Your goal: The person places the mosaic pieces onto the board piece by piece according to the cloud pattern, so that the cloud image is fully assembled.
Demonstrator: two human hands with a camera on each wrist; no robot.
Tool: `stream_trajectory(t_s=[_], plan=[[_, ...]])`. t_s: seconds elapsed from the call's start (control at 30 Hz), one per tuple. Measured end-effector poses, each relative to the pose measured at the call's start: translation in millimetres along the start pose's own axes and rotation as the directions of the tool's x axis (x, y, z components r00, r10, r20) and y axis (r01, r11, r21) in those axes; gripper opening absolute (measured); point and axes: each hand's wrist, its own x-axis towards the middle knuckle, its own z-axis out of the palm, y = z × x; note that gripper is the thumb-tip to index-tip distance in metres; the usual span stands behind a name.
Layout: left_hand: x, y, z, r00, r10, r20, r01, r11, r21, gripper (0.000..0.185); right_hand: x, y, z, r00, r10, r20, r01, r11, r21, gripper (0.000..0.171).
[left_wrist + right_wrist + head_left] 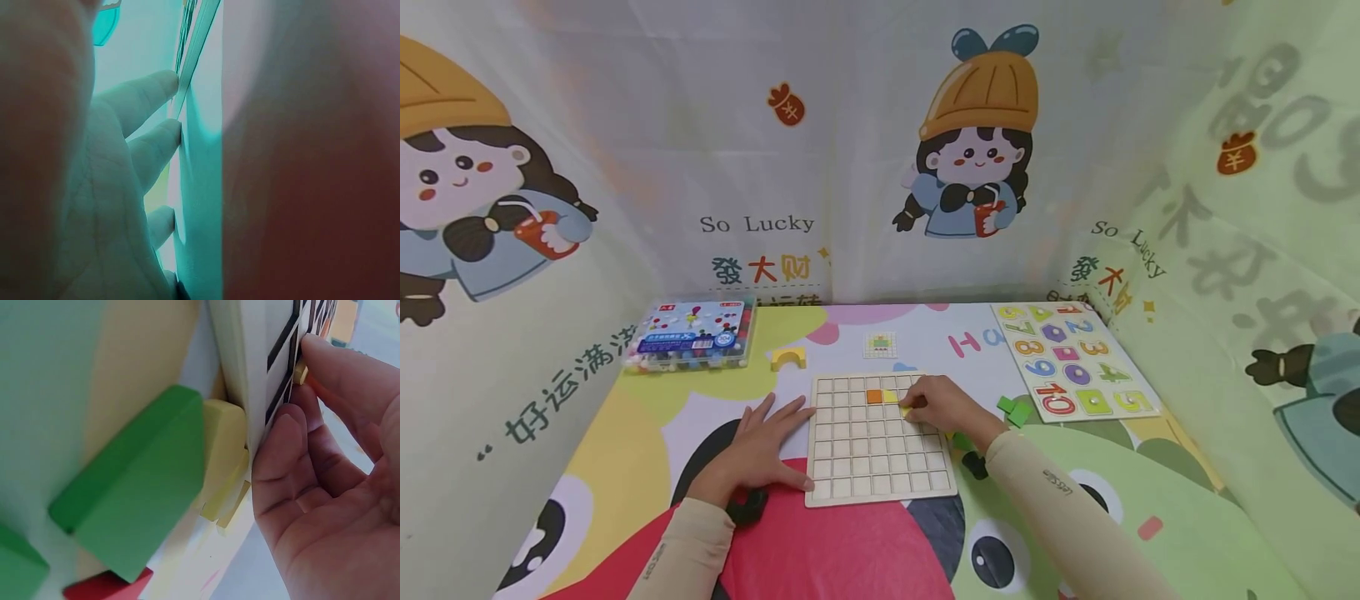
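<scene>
A wooden grid board (pixel 880 467) lies on the colourful mat in front of me. An orange tile (pixel 874 397) and a yellow tile (pixel 890 397) sit side by side in its second row. My right hand (pixel 912 407) rests on the board's upper right part, and its fingertips pinch a small yellow tile (pixel 300 372) against the grid. My left hand (pixel 784 433) lies flat on the mat. Its straight fingers (pixel 153 94) press on the board's left edge (pixel 190 75).
Green blocks (pixel 1015 410), a yellow block (pixel 222 447) and a red piece (pixel 106 587) lie beside the board's right edge. A bead box (pixel 692 335), a yellow arch block (pixel 788 358), a pattern card (pixel 880 344) and a number puzzle (pixel 1075 358) lie further back. Printed fabric walls enclose the mat.
</scene>
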Motion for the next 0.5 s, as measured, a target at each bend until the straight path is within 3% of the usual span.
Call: stream_trajectory(t_s=[0.5], plan=[[-2.0,2.2,0.3,1.000,-0.003,-0.006,0.003,1.000,-0.001,0.118,-4.7,2.4,-0.3,0.989,-0.150,0.008,0.150,0.983,-0.107,0.024]])
